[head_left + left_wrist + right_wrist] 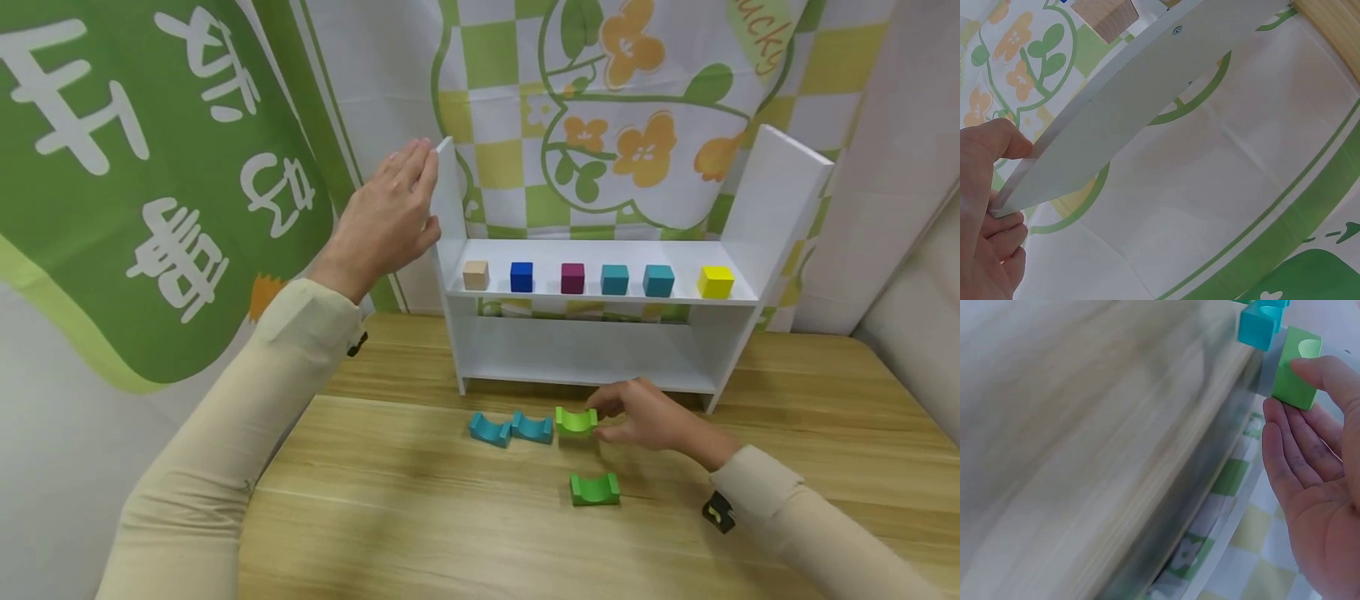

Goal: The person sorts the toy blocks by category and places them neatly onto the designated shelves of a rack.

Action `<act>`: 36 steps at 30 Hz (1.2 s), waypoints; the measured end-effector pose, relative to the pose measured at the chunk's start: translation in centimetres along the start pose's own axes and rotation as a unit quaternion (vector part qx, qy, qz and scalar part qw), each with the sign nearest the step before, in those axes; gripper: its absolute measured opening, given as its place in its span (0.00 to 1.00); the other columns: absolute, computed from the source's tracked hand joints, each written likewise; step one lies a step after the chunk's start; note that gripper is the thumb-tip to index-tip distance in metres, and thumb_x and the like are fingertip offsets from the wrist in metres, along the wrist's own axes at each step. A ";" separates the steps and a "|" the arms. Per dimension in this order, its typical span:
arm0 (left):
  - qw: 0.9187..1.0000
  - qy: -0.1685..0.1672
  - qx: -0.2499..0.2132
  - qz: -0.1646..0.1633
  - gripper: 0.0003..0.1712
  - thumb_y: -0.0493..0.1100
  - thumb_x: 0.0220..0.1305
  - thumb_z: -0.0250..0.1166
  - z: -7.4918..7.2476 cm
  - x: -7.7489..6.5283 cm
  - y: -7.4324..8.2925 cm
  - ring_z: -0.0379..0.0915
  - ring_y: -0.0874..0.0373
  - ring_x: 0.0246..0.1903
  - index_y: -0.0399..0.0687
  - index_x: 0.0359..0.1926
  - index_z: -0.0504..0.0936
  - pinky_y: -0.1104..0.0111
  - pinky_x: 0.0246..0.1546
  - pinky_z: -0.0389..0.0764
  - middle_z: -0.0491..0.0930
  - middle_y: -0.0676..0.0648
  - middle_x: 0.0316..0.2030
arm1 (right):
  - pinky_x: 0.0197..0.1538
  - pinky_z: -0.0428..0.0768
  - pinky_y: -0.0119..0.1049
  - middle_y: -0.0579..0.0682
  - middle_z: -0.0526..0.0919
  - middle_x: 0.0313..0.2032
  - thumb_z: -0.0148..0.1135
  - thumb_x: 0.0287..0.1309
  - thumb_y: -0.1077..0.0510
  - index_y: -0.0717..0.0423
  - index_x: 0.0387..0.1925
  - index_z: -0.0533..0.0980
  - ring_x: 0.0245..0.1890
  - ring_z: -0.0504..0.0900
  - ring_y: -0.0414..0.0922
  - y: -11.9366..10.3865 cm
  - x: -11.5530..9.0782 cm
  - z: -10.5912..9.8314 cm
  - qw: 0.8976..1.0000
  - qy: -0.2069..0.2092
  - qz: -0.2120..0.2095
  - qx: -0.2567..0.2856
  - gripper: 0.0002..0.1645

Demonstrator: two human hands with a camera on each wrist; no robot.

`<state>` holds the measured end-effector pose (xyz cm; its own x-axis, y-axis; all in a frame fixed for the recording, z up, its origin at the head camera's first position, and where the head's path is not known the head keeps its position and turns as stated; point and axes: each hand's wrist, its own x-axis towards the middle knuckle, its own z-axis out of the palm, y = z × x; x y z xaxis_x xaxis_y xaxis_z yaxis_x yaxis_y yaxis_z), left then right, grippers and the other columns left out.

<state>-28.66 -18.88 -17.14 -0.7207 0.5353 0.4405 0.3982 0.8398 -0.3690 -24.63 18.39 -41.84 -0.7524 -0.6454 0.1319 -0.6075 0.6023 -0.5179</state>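
Note:
My left hand [390,208] holds the upper end of the white shelf's left side panel [1097,119], with the thumb on one face and fingers on the other in the left wrist view. Down at the table, my right hand [648,417] pinches a light green arch-shaped block [575,423] between thumb and fingertips. Just left of that block sit two teal arch blocks, one nearer [532,427] and one farther left [490,429]. A darker green arch block [595,489] lies closer to me, its hollow facing up.
On the upper board of the white shelf [585,350] stands a row of small cubes: wood-coloured [476,275], blue [522,277], maroon [572,279], two teal ones, and yellow [716,282]. A patterned cloth [495,100] hangs behind. The wooden table [390,517] extends toward me.

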 end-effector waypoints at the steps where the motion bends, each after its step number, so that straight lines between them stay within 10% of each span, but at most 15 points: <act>1: 1.000 0.000 0.000 0.000 0.42 0.45 0.77 0.55 0.0 0.0 0.0 0.49 0.38 0.83 0.25 0.80 0.52 0.50 0.86 0.52 0.52 0.30 0.82 | 0.49 0.93 0.43 0.51 0.92 0.46 0.76 0.58 0.58 0.56 0.50 0.87 0.44 0.92 0.48 -0.2 0.5 0.1 1.000 0.002 -0.001 -0.001 0.17; 23: 1.000 -0.002 0.004 0.001 0.42 0.45 0.77 0.55 0.0 0.0 -0.1 0.48 0.38 0.83 0.25 0.80 0.51 0.52 0.86 0.51 0.52 0.30 0.82 | 0.53 0.92 0.43 0.54 0.92 0.48 0.74 0.61 0.57 0.58 0.54 0.87 0.46 0.91 0.47 -3.8 11.2 1.3 0.998 0.051 0.018 0.025 0.20; 36: 1.000 -0.003 0.009 0.003 0.41 0.45 0.78 0.53 0.0 0.0 0.0 0.48 0.39 0.83 0.26 0.80 0.52 0.52 0.86 0.51 0.53 0.30 0.82 | 0.53 0.92 0.42 0.58 0.92 0.47 0.74 0.61 0.60 0.64 0.53 0.86 0.46 0.92 0.50 -3.9 14.3 2.8 0.997 0.050 0.024 0.044 0.19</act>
<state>-28.65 -18.89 -17.09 -0.7219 0.5398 0.4330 0.3922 0.8347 -0.3866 -32.30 5.46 -40.29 -0.8047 -0.5639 0.1858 -0.5480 0.5850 -0.5979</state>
